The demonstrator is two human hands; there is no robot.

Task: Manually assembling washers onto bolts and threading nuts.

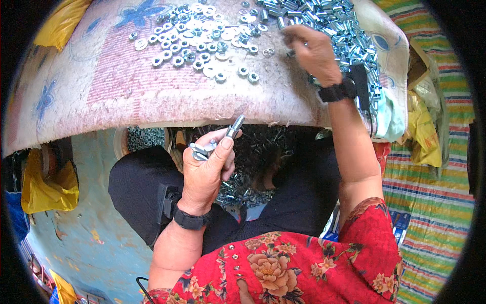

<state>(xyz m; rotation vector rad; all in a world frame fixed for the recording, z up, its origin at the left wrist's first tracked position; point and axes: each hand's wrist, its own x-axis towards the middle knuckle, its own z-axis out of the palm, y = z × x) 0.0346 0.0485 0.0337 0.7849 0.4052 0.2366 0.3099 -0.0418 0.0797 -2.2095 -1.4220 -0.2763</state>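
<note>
My left hand is closed around several metal bolts. One bolt points up and away between thumb and forefinger, with a sleeve around its shank; others stick out on the left of the palm. Over the padded work surface, my right hand has its fingers curled together at the near edge of a heap of short metal sleeves. What its fingertips hold, if anything, is hidden and slightly blurred. To its left lie loose hex nuts and flat washers.
The cloth-covered surface ends in a rounded edge before my lap. Below it stand a tub of nuts and a pile of small metal parts between my legs. A pale green cloth hangs at the right; yellow bags flank both sides.
</note>
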